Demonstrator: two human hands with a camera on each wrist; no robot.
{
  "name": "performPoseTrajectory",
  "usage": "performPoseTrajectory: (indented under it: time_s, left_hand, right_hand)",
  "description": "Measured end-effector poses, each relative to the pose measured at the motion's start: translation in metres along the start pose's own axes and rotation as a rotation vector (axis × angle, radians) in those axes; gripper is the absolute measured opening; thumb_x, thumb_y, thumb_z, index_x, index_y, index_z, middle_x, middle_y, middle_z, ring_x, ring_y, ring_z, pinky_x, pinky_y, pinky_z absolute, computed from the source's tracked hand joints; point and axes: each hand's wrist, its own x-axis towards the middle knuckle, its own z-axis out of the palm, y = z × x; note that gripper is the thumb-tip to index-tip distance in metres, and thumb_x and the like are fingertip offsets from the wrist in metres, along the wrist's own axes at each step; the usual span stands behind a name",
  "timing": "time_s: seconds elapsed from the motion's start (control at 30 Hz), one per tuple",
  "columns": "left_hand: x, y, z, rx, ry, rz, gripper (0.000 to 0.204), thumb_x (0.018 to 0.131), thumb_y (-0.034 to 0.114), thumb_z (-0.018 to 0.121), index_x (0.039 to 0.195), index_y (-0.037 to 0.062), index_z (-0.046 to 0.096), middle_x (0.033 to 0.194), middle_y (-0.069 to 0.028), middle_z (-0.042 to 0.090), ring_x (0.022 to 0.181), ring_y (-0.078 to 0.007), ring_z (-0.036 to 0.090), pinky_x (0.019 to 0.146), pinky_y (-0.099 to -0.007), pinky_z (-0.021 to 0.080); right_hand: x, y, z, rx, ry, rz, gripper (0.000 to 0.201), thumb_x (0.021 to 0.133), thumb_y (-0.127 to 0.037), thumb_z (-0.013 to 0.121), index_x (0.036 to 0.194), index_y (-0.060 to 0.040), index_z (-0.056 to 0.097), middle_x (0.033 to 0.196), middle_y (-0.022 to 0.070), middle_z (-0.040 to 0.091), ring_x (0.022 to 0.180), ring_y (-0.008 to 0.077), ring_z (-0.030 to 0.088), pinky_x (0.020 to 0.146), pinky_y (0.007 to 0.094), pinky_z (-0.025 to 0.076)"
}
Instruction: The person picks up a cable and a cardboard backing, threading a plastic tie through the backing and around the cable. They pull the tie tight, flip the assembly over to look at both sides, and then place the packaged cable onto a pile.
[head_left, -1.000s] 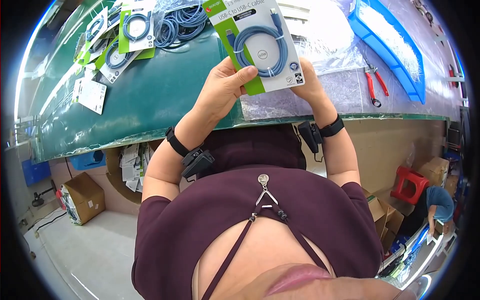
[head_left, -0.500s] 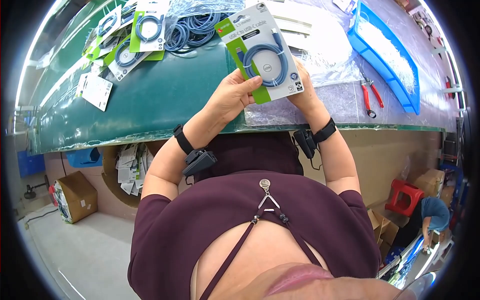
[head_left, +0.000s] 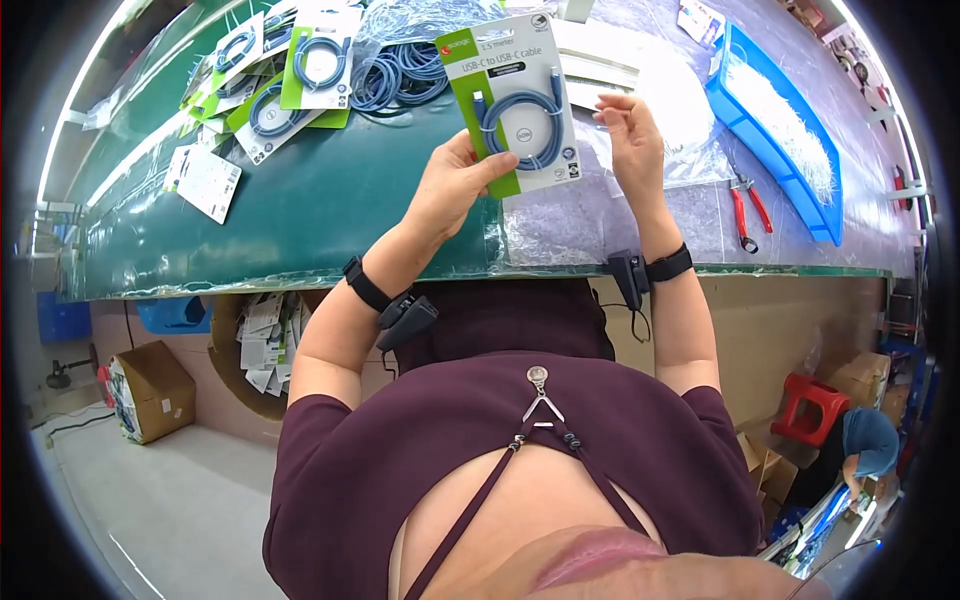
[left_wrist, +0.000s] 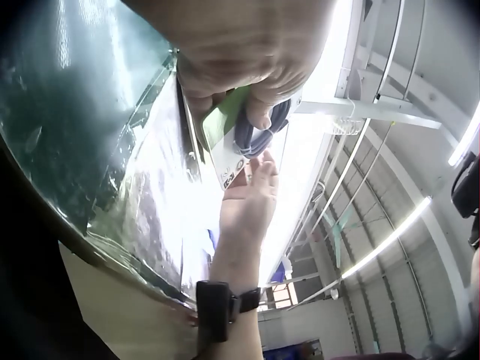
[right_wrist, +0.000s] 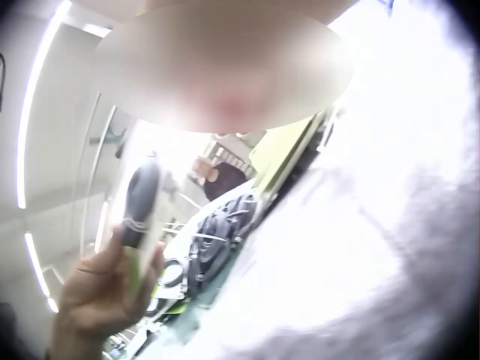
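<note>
In the head view a retail card with a coiled blue USB-C cable (head_left: 525, 105) stands tilted up over the table. My left hand (head_left: 450, 185) grips its lower left corner, thumb across the green strip at the front and the other fingers behind. White ties bind the coil in several places. To the right of the card my right hand (head_left: 637, 150) is raised with loosely bent fingers, apart from it and holding nothing. The left wrist view shows the card (left_wrist: 221, 124) edge-on under the left thumb, with the right hand (left_wrist: 255, 202) beyond it.
Several carded cables (head_left: 320, 70) are piled at the back left, beside loose blue coils (head_left: 405, 75). One white card (head_left: 205, 182) lies nearer. On the right are red-handled pliers (head_left: 745, 210) and a blue tray (head_left: 790, 185) of thin clear strips. Plastic sheeting covers the table's right part.
My right hand has let go of the card's right side and moved away to the right. The left hand keeps its grip, and the card now stands more upright.
</note>
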Motion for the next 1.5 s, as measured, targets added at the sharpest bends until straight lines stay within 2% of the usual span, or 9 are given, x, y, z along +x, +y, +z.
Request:
performPoseTrajectory:
  time_s: [0.1,0.23,0.5,0.8,0.9,1.03,1.3,1.47,1.5]
  left_hand:
    - [0.003,-0.004,-0.001,-0.133,-0.021,0.04,0.032,0.091,0.011,0.064,0.12,0.0008,0.054,0.108,-0.0066,0.064,0.094,-0.0133,0.062,0.083,-0.0279,0.05]
    - [0.004,-0.006,0.003,-0.158,0.021,0.16,0.032,0.092,0.011,0.062,0.12,-0.0003,0.053,0.109,-0.0068,0.063,0.098,-0.0133,0.06,0.086,-0.0278,0.049]
    - [0.015,-0.023,0.009,-0.04,0.204,0.406,0.03,0.097,0.021,0.055,0.118,0.0,0.054,0.105,-0.0043,0.063,0.093,-0.0083,0.056,0.081,-0.024,0.047]
    - [0.019,-0.021,0.006,-0.02,0.229,0.394,0.03,0.099,0.026,0.053,0.112,0.0002,0.057,0.098,-0.0021,0.063,0.085,-0.0059,0.055,0.074,-0.0213,0.046]
    - [0.021,-0.018,0.01,-0.203,0.225,0.352,0.028,0.099,0.026,0.053,0.11,0.0004,0.057,0.095,-0.0019,0.063,0.084,-0.0055,0.055,0.072,-0.0212,0.046]
    - [0.023,-0.014,0.009,-0.244,0.224,0.301,0.026,0.099,0.024,0.053,0.108,0.0002,0.058,0.092,-0.0021,0.063,0.083,-0.0055,0.055,0.071,-0.0214,0.046]
    - [0.022,-0.013,-0.001,0.265,0.257,0.503,0.024,0.097,0.021,0.055,0.108,-0.0005,0.058,0.094,-0.0022,0.063,0.084,-0.0068,0.055,0.072,-0.0223,0.046]
    - [0.025,-0.019,-0.003,0.146,0.261,0.411,0.023,0.097,0.021,0.057,0.105,0.0,0.058,0.09,-0.0005,0.062,0.081,-0.0069,0.053,0.07,-0.0246,0.046]
    - [0.024,-0.018,0.001,0.051,0.234,0.352,0.022,0.097,0.022,0.057,0.101,0.0006,0.058,0.086,0.0001,0.059,0.078,-0.0068,0.051,0.067,-0.0257,0.045]
  right_hand:
    - [0.01,-0.033,0.006,0.381,-0.066,-0.049,0.033,0.093,-0.008,0.059,0.125,-0.0028,0.051,0.101,0.0088,0.062,0.092,0.0122,0.062,0.076,0.0254,0.052]
    - [0.01,-0.037,0.027,0.369,-0.199,0.024,0.045,0.087,-0.004,0.065,0.129,-0.0054,0.049,0.094,0.0063,0.063,0.079,0.0098,0.061,0.07,0.0226,0.052]
    - [-0.001,-0.049,0.04,0.363,-0.141,0.092,0.054,0.087,0.001,0.061,0.136,-0.0071,0.042,0.085,0.0032,0.059,0.067,0.0031,0.054,0.061,0.0189,0.047]
    - [-0.011,-0.04,0.042,0.264,-0.172,-0.037,0.051,0.09,0.0,0.056,0.139,-0.0067,0.043,0.086,-0.0015,0.056,0.063,-0.0004,0.044,0.054,0.0145,0.038]
    - [-0.01,-0.037,0.043,0.313,-0.175,-0.054,0.049,0.091,-0.001,0.056,0.138,-0.0061,0.044,0.087,-0.0022,0.056,0.064,-0.0002,0.045,0.058,0.0153,0.04]
    - [-0.009,-0.043,0.042,0.398,-0.203,0.058,0.048,0.092,-0.003,0.056,0.138,-0.007,0.043,0.088,-0.0026,0.055,0.068,0.0005,0.045,0.062,0.016,0.041]
    - [-0.006,-0.033,0.051,0.393,-0.115,0.09,0.044,0.094,-0.003,0.055,0.135,-0.0099,0.044,0.088,-0.0012,0.055,0.07,0.003,0.044,0.062,0.0167,0.038]
    - [-0.007,-0.03,0.054,0.336,-0.031,-0.056,0.04,0.094,-0.01,0.058,0.132,-0.0103,0.048,0.075,-0.0023,0.046,0.064,0.0053,0.042,0.058,0.021,0.04]
    - [-0.008,-0.025,0.049,0.404,-0.096,0.086,0.04,0.094,-0.01,0.057,0.133,-0.0098,0.047,0.079,0.0002,0.051,0.066,0.006,0.046,0.06,0.0215,0.042]
